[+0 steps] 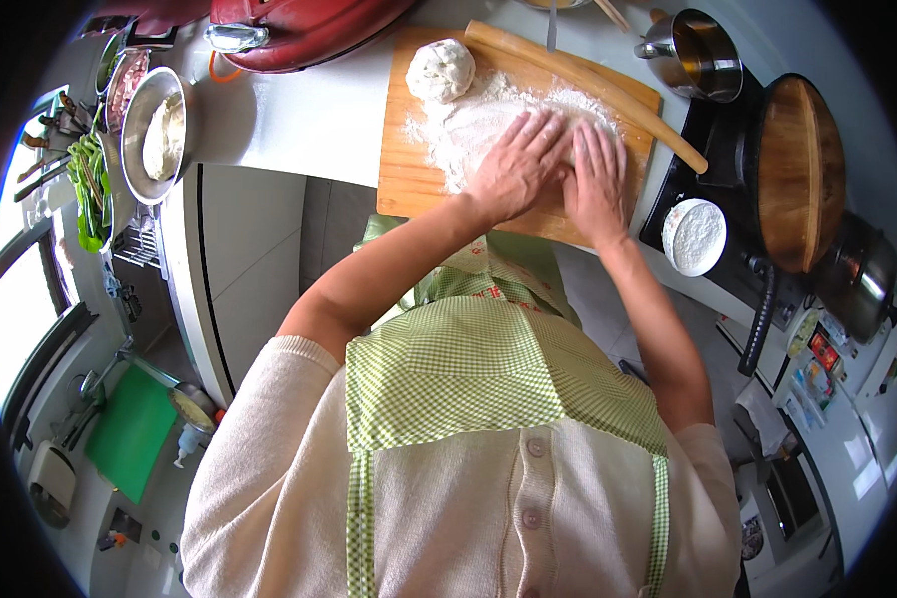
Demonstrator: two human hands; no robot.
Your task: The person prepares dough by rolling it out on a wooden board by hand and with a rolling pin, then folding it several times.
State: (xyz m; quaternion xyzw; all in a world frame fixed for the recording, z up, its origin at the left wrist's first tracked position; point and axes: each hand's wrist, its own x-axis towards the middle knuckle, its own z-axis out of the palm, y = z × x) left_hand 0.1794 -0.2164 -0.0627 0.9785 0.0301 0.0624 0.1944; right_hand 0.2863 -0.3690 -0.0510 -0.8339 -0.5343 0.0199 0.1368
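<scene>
A wooden cutting board [411, 161] lies before me, with white flour [456, 138] spread over its middle. My left hand [519, 164] is palm down on the floured area, its fingers stretched forward. Close beside it, my right hand [598, 179] also presses down, fingers extended. Between the fingertips shows a pale patch that may be dough; what lies under the palms is hidden. A round floured ball of dough [441, 71] sits at the board's far left. Across the far right side rests a wooden rolling pin [590, 93], its near end jutting past the board.
On the right are a white bowl of flour [694, 238], a steel pot [706, 63] and a wooden-lidded pan [800, 176] by the stove. A red appliance [306, 30] stands far left. A steel bowl [136, 134] holding dough and green vegetables [90, 190] are further left.
</scene>
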